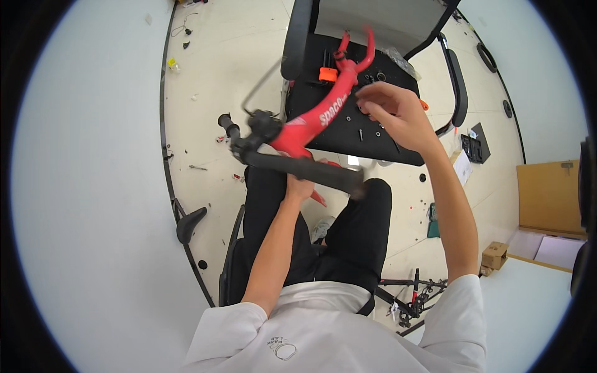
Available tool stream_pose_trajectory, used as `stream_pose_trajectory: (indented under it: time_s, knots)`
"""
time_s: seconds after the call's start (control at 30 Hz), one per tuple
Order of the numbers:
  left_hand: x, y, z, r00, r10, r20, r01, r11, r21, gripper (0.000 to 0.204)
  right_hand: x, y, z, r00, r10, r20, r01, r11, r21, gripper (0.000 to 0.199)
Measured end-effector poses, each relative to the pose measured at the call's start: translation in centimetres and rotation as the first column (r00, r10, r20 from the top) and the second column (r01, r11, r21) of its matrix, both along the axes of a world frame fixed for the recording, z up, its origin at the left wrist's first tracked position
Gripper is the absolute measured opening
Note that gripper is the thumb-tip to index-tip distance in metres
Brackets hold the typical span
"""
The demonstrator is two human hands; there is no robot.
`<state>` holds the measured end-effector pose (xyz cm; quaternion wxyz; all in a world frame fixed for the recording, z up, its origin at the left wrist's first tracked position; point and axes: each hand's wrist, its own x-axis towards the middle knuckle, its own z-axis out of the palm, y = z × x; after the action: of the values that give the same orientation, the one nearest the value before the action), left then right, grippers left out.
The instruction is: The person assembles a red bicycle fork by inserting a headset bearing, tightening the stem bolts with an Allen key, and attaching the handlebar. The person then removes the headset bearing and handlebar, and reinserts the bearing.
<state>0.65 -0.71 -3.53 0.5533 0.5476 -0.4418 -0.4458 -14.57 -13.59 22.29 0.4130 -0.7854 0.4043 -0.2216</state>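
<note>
A red bicycle frame [320,115] with a black handlebar [308,172] fitted slants over my lap, its far forked end above a black chair seat [336,138]. My left hand [300,186] is closed round a red part of the frame beneath the handlebar, which hides some of the fingers. To the right of the frame, my right hand [393,110] hovers over the seat, thumb and fingertips drawn together. Whatever they pinch is too small or blurred to name. Below it lie a bolt [360,134] and several small nuts and rings [381,77].
An orange-and-black tool [328,74] and a clear plastic bag [401,62] lie on the seat. Chair armrests [459,84] flank it. On the floor are a bicycle saddle [190,225], a dark bicycle frame [410,304], an opened tool case [474,148] and scattered small parts. A cardboard box [495,255] stands at right.
</note>
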Motion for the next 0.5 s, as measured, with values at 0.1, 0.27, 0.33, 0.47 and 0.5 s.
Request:
stream_pose_trajectory:
  time_s: [0.1,0.27,0.33,0.47,0.5]
  knots:
    - [-0.8,-0.2,1.4,0.991,-0.059,0.119,0.062,0.998,-0.023,0.024,3.4,-0.1,1.6,0.992,0.112,0.053,-0.093,0.956,-0.279,0.024]
    - [-1.5,0.2,0.8,0.971,-0.187,0.151,0.205,0.972,-0.116,0.014,4.9,-0.4,1.5,0.937,0.209,-0.281,-0.331,0.791,-0.514,0.021]
    - [-1.2,0.2,1.3,0.949,-0.239,0.205,0.251,0.968,-0.033,0.014,3.3,0.0,1.8,0.880,0.174,-0.442,-0.293,0.931,-0.218,0.023]
    - [-1.4,-0.4,-0.6,0.960,-0.237,0.147,0.250,0.965,-0.077,0.013,0.1,2.0,1.1,0.939,0.075,-0.337,-0.226,0.871,-0.436,0.019]
    - [-1.4,-0.3,-0.7,0.963,-0.232,0.138,0.244,0.966,-0.079,0.013,0.0,3.1,1.1,0.944,0.032,-0.328,-0.182,0.879,-0.440,0.016]
